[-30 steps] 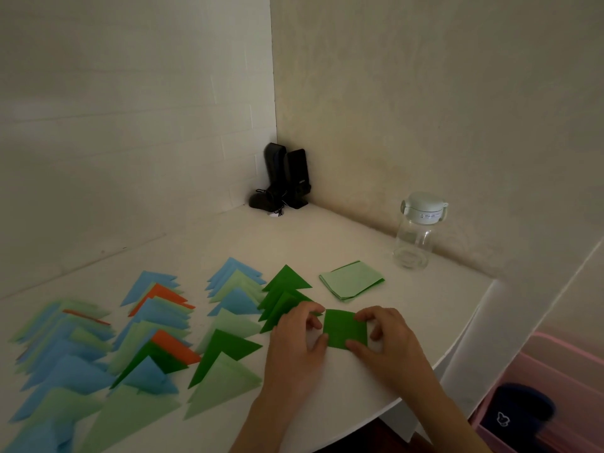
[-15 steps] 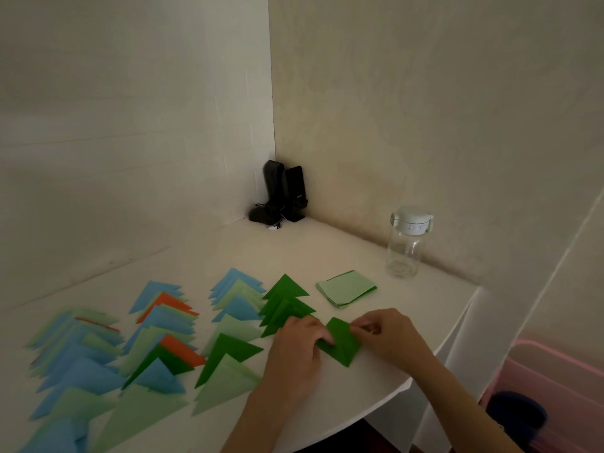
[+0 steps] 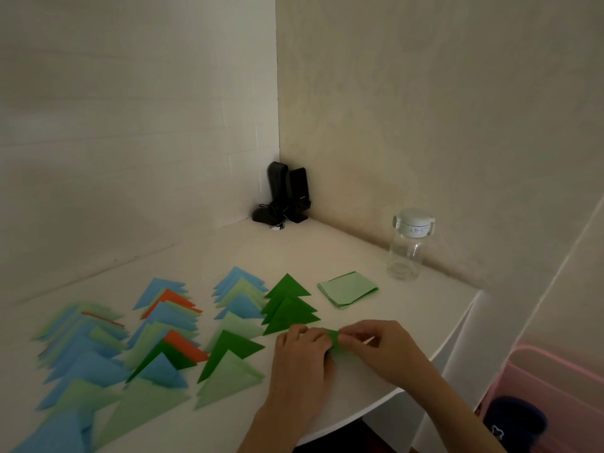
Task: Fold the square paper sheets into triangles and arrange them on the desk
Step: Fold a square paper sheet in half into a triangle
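Lining white desk [image 3: 343, 253], folded triangles [image 3: 291, 305], corner walls, bottle [image 3: 407, 250]

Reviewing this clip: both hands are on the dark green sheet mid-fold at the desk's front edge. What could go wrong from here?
1. The dark green sheet is mostly hidden between the left hand and right hand, so the corners may be misaligned and the crease skewed.
2. The left hand sits right beside the dark green triangle stack; a slide could disturb that row.
3. The work is near the desk edge, so the sheet might slip off.
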Tool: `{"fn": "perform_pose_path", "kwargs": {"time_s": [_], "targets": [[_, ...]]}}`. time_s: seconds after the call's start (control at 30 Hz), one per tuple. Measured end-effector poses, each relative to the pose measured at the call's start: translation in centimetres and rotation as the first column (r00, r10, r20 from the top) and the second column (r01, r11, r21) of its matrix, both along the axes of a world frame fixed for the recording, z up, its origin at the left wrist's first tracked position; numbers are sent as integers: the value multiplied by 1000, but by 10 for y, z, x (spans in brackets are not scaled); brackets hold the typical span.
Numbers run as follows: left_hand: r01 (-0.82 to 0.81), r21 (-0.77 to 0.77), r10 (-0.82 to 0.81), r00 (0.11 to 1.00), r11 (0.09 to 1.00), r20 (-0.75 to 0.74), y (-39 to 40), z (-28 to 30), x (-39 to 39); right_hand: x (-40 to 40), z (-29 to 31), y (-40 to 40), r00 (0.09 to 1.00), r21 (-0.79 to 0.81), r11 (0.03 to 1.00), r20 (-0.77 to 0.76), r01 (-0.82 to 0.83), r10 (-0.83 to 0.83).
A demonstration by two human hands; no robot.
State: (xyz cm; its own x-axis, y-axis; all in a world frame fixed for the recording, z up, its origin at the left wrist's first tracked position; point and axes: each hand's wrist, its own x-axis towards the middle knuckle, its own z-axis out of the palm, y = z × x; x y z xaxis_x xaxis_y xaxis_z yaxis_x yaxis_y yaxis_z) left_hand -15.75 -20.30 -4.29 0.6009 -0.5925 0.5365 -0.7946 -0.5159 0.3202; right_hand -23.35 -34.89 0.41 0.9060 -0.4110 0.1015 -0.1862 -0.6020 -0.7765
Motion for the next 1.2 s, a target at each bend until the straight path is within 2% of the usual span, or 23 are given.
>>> {"fn": "perform_pose_path", "kwargs": {"time_s": [0.2,0.33,0.47,0.6,0.83,1.03,1.2], "targets": [[15,-37,-19,993,999,-120,13,-1,15,5,-12,1,996,-298,954,-87,-38,13],[1,-64,-14,981,998,-195,18,-1,19,7,-27,0,998,-307,951,51,39,-24],[-98,-148,60,970,984,-237,17,-6,18,11,-30,-3,995,-286,955,80,82,-61],[-162,-169,129,973,972,-190,12,-4,12,18,-28,-4,996,-287,954,35,93,-86],[-260,-99,245,959,961,-140,-3,0,13,28,-28,2,984,-335,934,-80,124,-159],[-276,-98,250,942,956,-224,-4,-1,15,31,-31,3,969,-383,907,-93,176,-228],[-228,-78,189,921,971,-341,0,3,21,29,-32,0,979,-349,926,-85,145,-185]]}}
